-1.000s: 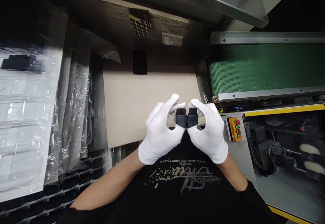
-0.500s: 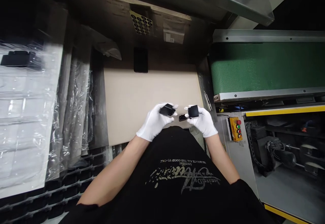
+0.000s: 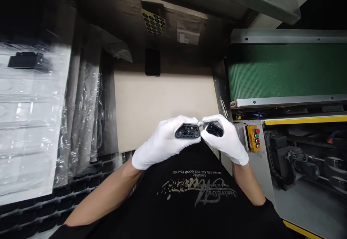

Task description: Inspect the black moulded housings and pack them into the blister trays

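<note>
White gloves cover both hands. My left hand (image 3: pixel 170 137) is closed round a black plastic housing (image 3: pixel 187 131), whose hollow, ribbed inner side faces up at me. A second black plastic part (image 3: pixel 214 129), smaller in view and tilted, sits in the curled fingers of my right hand (image 3: pixel 226 137). The fingertips of the two hands nearly meet, close in front of my chest. The outer faces of both parts are hidden by the gloves.
A beige board (image 3: pixel 162 101) lies on the bench, with a black phone-like slab (image 3: pixel 152 62) at its far edge. Plastic-wrapped trays (image 3: pixel 29 123) stand at left. At right are a green conveyor belt (image 3: pixel 284 71) and a yellow button box (image 3: pixel 254 138).
Both hands have come nearer to me and closer together. The black parts have been turned so their hollow insides show. The small dark piece between the hands no longer shows separately.
</note>
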Tool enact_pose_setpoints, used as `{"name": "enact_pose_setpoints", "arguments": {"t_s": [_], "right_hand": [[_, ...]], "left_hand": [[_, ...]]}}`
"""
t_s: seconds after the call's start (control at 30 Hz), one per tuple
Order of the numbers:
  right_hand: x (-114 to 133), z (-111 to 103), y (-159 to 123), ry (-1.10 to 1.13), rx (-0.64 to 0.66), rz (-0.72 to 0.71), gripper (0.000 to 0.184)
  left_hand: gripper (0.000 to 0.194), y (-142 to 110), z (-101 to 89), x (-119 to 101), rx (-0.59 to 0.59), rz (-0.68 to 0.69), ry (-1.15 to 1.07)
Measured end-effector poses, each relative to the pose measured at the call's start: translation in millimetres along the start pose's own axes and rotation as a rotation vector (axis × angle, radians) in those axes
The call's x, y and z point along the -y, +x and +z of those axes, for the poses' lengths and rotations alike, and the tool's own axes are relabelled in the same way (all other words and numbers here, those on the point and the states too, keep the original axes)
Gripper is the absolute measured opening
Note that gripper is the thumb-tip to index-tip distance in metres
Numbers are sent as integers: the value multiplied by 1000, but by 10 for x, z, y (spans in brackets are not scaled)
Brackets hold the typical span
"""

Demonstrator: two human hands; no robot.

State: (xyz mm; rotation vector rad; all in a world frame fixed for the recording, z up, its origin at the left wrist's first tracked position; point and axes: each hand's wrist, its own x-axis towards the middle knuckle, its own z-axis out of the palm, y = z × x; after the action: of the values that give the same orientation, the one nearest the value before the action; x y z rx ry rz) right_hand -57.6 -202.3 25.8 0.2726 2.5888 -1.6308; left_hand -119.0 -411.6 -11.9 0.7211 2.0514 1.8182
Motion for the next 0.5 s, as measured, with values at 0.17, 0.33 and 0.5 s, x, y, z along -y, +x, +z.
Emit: {"name": "enact_pose_setpoints", "arguments": {"t_s": [0.17, 0.33, 0.5], "right_hand": [[48, -39, -7, -99, -73, -166, 29], [15, -53, -24, -116, 41, -82, 27], [51, -39, -36, -144, 77, -56, 32]], "left_hand": [[32, -12, 42, -25, -89, 5, -176], [37, -64, 61, -7, -83, -73, -262], [32, -71, 33, 1, -27, -104, -307]]}}
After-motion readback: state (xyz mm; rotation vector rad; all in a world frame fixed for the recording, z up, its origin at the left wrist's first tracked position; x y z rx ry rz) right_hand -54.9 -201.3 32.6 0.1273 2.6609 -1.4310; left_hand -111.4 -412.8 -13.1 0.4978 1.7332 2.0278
